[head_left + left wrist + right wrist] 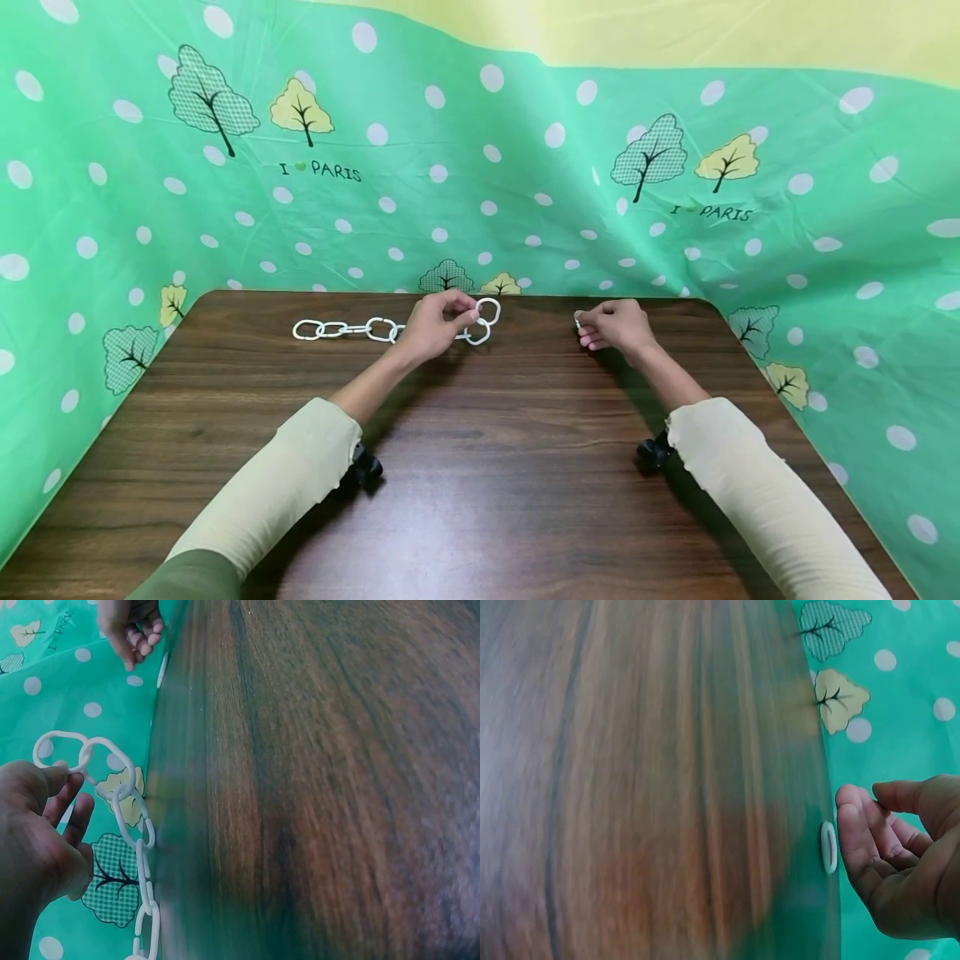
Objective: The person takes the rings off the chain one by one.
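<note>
One white plastic chain of oval links, about six countable, along table at 12 o'clock. Left hand pinching its rightmost end. Right hand, at 3 o'clock from chain, fingers curled beside one loose white link; grip unclear.

Left hand at lower left, fingers pinching the end link of a white plastic chain, chain trailing down the dark wood tabletop edge — green dotted cloth behind, right hand at top, fingers curled.
</note>
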Demonstrator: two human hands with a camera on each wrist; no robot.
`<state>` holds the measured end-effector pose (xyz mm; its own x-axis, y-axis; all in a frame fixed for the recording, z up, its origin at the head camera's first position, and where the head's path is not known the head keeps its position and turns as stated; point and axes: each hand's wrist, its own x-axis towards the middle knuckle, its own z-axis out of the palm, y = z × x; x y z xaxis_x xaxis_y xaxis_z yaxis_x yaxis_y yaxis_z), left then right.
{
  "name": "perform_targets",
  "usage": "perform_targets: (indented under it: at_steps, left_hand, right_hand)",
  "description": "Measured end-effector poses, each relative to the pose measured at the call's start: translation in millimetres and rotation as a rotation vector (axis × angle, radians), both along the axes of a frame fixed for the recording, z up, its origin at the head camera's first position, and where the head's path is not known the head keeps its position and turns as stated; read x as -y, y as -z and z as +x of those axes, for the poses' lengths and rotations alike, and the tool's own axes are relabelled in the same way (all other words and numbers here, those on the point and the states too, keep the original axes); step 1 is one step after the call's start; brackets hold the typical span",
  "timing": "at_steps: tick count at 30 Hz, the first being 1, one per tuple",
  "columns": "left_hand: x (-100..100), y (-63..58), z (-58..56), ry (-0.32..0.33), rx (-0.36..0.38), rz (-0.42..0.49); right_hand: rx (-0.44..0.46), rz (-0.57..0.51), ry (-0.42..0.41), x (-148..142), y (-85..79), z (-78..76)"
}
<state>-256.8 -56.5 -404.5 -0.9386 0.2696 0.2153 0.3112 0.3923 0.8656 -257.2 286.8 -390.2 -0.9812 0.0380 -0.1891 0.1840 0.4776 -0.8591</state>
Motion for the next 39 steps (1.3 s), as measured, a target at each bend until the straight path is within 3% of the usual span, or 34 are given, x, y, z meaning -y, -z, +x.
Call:
perform_targets:
  at_steps: [19, 39]
  left_hand:
    - [1.6, 1.4, -0.8, -0.002, -0.008, 0.021]
    - [-1.5, 1.4, -1.6, -0.008, -0.016, 0.024]
  right_hand:
    - [-0.06, 0.022, -0.112, 37.2, -5.0, -2.3]
    - [-0.175, -0.033, -0.252, 64.5, -5.3, -4.8]
